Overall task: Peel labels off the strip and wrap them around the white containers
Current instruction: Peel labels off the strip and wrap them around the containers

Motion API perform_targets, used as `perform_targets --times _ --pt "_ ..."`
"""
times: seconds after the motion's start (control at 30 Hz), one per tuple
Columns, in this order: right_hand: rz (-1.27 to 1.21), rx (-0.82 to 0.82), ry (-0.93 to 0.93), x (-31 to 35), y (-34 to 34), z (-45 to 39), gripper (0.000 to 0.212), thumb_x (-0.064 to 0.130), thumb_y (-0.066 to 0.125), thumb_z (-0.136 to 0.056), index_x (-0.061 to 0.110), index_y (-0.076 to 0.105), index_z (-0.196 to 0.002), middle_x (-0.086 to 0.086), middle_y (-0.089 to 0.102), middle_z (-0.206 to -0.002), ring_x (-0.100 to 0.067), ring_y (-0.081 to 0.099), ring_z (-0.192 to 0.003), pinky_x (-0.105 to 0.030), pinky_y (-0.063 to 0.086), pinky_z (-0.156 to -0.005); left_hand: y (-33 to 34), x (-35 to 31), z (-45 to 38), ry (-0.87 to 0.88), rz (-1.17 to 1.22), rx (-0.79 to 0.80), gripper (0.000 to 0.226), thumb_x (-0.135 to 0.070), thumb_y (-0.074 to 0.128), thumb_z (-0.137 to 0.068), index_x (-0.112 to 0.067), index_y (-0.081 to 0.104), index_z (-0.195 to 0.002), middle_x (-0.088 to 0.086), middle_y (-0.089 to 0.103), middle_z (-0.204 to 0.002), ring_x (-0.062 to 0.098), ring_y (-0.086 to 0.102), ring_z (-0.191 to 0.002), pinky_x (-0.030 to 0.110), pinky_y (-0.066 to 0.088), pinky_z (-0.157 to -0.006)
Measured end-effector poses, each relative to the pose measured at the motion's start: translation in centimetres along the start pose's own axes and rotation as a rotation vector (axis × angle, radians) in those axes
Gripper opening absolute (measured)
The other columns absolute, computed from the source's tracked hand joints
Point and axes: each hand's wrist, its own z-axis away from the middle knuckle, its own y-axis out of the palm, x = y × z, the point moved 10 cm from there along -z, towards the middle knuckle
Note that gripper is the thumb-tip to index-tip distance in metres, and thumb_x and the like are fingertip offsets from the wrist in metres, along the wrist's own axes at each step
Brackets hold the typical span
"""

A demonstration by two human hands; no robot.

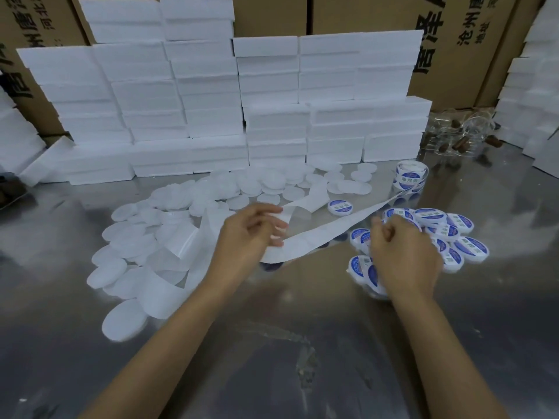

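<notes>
A long white label strip [332,229] runs from a roll of blue labels [410,175] at the right back, across the steel table, to my left hand [252,229], which grips it. Spent backing paper [169,285] curls away to the left. My right hand [403,252] is closed just right of the strip, above a pile of blue-labelled round containers [453,231]; what it pinches is hidden. Plain white round containers [127,323] lie scattered at the left and middle. One labelled container [341,207] sits alone beyond the strip.
Stacks of white foam boxes [211,116] form a wall at the back, with brown cardboard cartons [472,40] behind. Clear glass bottles with brown stoppers [459,137] lie at the back right. The steel tabletop [272,343] stretches toward me.
</notes>
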Motion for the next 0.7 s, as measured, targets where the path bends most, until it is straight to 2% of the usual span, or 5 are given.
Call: perform_targets --times 0.17,0.27,0.43,0.6,0.7 --pt "0.039 0.121 -0.399 7.7 3.6 4.4 0.022 0.029 0.058 -0.091 0.018 0.050 -0.074 -0.004 0.059 -0.071 -0.029 0.055 -0.071 -0.031 0.032 -0.056 -2.1 -2.3 -7.5 0.144 -0.470 -0.178 0.025 -0.002 0.053 -0.091 -0.014 0.073 -0.100 0.002 0.076 -0.094 0.018 0.071 -0.088 0.028 0.055 -0.081" --pt "0.006 0.244 -0.595 10.0 6.0 6.4 0.010 0.024 0.060 -0.089 0.016 0.058 -0.083 -0.001 0.059 -0.084 -0.024 0.055 -0.081 -0.034 0.037 -0.064 -0.4 -0.6 -12.3 0.097 -0.851 -0.056 0.027 -0.002 0.057 -0.090 -0.009 0.071 -0.112 0.008 0.070 -0.118 0.024 0.064 -0.109 0.026 0.047 -0.091" --pt "-0.041 0.351 -0.580 9.3 7.8 6.5 0.014 0.026 0.057 -0.091 0.018 0.061 -0.102 0.000 0.058 -0.105 -0.020 0.052 -0.097 -0.035 0.041 -0.079 2.8 5.5 -15.7 -0.123 -1.061 0.194 0.037 -0.022 0.072 -0.089 -0.008 0.065 -0.123 0.010 0.064 -0.127 0.027 0.061 -0.115 0.028 0.046 -0.091" --pt "-0.097 0.427 -0.532 9.1 8.5 6.2 0.021 0.029 0.051 -0.095 0.019 0.060 -0.112 0.001 0.055 -0.116 -0.017 0.048 -0.107 -0.037 0.043 -0.090 2.8 6.5 -16.8 -0.095 -1.028 0.148 0.013 -0.014 0.070 -0.089 -0.008 0.078 -0.097 0.013 0.075 -0.103 0.028 0.070 -0.093 0.032 0.056 -0.081" --pt "-0.126 0.456 -0.514 8.8 8.7 6.2 0.025 0.028 0.050 -0.094 0.020 0.059 -0.116 0.002 0.055 -0.121 -0.017 0.048 -0.113 -0.039 0.041 -0.096 3.1 6.4 -16.6 -0.034 -1.070 0.170 0.010 -0.014 0.068 -0.088 -0.011 0.078 -0.091 0.010 0.074 -0.099 0.028 0.069 -0.092 0.035 0.057 -0.084"
